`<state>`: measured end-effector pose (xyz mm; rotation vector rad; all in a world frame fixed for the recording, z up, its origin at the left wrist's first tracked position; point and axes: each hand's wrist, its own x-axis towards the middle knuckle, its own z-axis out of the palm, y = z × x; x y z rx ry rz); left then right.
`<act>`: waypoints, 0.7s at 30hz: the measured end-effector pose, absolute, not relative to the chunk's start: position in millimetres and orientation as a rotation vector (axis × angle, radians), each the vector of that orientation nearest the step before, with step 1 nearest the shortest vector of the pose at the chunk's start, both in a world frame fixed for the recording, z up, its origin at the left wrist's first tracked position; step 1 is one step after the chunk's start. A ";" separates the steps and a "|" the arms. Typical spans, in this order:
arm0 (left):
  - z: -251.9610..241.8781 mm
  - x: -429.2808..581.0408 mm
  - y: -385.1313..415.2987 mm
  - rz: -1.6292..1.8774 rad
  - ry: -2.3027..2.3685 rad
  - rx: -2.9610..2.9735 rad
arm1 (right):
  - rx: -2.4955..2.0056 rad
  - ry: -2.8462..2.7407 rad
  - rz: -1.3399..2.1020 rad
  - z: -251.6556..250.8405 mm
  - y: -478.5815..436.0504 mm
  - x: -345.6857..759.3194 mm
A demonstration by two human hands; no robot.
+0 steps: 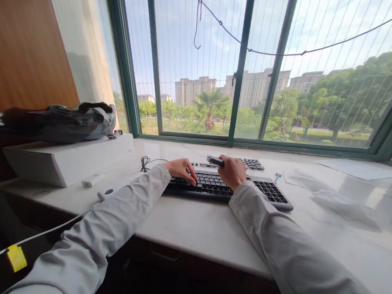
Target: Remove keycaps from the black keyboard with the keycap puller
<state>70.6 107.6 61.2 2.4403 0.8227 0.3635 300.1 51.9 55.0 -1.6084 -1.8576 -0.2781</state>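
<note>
Black keyboard (210,182) under the left hand (181,169)

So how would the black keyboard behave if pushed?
The keyboard probably moves stiffly as one long slab. Lying low and flat, it should slide rather than tip. The dark cable looped nearby, if attached, may drag.

"How are the arms set, from where you're standing?"

"The left arm (124,216) reaches in from the near left, the right arm (286,243) from the near right. Both wear long grey sleeves, creased along the forearms, and slant toward each other at the far end."

"And the hands?"

"The left hand (180,168) is arched, fingers (191,179) bent and pointing down. The right hand (233,173) is curled in a fist-like grip. There's a gap between them."
</note>
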 end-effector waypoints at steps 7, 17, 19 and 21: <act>59.2 78.6 101.2 0.382 0.765 2.472 | -1.009 -1.482 0.650 47.0 56.9 278.6; 63.3 81.7 96.1 0.297 0.967 2.375 | -0.523 -0.996 1.368 41.5 41.4 245.4; 62.3 81.9 97.4 0.296 0.981 2.358 | -0.503 -0.959 1.391 41.2 40.1 243.8; 61.1 81.9 99.0 0.293 0.983 2.343 | -0.505 -0.929 1.417 40.4 40.0 242.8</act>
